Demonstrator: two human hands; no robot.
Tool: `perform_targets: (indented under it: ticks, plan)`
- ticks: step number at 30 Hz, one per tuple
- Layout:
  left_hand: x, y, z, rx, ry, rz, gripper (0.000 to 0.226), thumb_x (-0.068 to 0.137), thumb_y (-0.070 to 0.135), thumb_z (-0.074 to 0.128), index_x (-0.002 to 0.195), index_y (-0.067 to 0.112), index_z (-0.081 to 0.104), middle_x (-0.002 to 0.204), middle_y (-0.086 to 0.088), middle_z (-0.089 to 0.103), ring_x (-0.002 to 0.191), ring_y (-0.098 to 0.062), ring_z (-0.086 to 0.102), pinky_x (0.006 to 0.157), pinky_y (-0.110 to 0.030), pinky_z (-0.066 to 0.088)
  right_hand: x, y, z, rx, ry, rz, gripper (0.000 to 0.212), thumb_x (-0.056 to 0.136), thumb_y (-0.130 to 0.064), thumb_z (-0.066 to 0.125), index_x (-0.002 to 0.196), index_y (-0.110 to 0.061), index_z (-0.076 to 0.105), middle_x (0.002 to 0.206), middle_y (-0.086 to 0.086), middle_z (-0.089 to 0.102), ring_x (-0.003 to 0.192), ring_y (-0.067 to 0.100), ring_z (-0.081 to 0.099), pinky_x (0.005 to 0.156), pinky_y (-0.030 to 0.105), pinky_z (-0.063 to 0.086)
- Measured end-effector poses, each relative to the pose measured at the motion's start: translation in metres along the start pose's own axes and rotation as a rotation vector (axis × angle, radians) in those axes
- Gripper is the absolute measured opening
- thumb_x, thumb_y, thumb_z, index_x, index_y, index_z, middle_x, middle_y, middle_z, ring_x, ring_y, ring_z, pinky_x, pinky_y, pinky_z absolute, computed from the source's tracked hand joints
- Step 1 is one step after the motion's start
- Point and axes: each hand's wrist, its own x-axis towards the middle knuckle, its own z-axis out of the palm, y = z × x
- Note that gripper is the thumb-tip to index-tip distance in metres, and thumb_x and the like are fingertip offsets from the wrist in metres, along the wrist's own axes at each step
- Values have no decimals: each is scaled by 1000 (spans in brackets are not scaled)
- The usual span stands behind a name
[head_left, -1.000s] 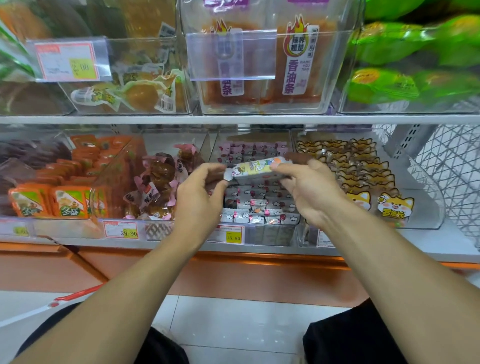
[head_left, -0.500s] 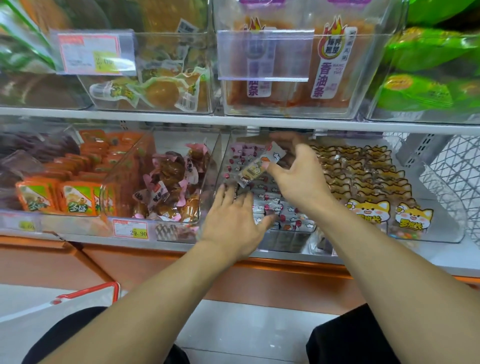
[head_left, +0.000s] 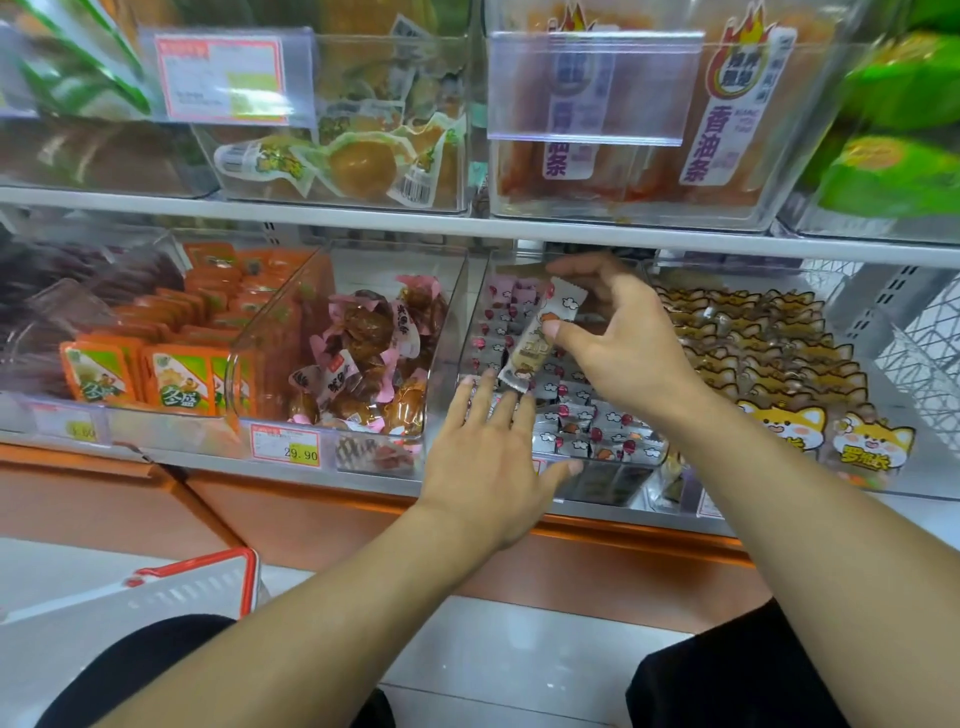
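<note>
My right hand pinches a long white snack packet between thumb and fingers and holds it tilted above a clear bin on the lower shelf. That bin is packed with several rows of small white and pink wrapped snacks. My left hand lies flat with straight fingers on the front of the bin, its fingertips on the small packets just below the held packet's lower end.
Neighbouring clear bins hold brown snacks in pink wrappers, orange packets and cat-printed packets. The upper shelf carries more bins close above my right hand. A white basket with a red rim stands on the floor at lower left.
My left hand let go of the packet and dropped flat onto the bin's front. My right hand kept the packet, tilted it from level to steep and carried it back over the bin.
</note>
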Motion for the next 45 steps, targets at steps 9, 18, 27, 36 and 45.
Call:
perform_targets:
  ticks: [9, 18, 27, 36, 45]
  plan:
    - [-10, -1, -1, 0, 22, 28, 87, 97, 73, 24, 160, 15, 12, 164, -11, 26, 155, -32, 6, 125, -50, 3, 2, 6, 5, -69, -94, 29, 37, 88, -20, 75, 116, -37, 58, 122, -15, 65, 119, 10, 61, 103, 25, 46]
    - [-9, -1, -1, -7, 31, 38, 87, 97, 71, 31, 160, 15, 11, 165, -12, 24, 155, -33, 6, 126, -50, 3, 5, 10, 12, -110, -164, 40, 38, 88, -17, 77, 115, -36, 58, 133, -15, 62, 125, -1, 53, 93, 2, 30]
    - [-10, 0, 4, -12, 76, 45, 88, 95, 69, 38, 160, 16, 11, 164, -11, 26, 154, -33, 8, 126, -50, 1, 9, 11, 11, -24, -3, -9, 35, 87, -18, 77, 109, -40, 62, 107, -22, 69, 96, -5, 64, 89, 26, 53]
    - [-9, -1, 4, -24, 100, 45, 86, 94, 65, 46, 159, 16, 18, 161, -11, 31, 152, -32, 14, 126, -49, 4, 10, 17, 4, 32, -203, 60, 38, 88, -17, 77, 107, -45, 61, 128, -17, 63, 119, -1, 57, 99, 15, 39]
    - [-9, 2, 5, -41, 134, 42, 82, 92, 63, 51, 154, 15, 27, 155, -10, 38, 149, -33, 21, 126, -47, 10, 9, 11, 9, -172, -253, -60, 36, 83, -18, 82, 109, -39, 67, 112, -24, 67, 106, -4, 61, 89, 8, 43]
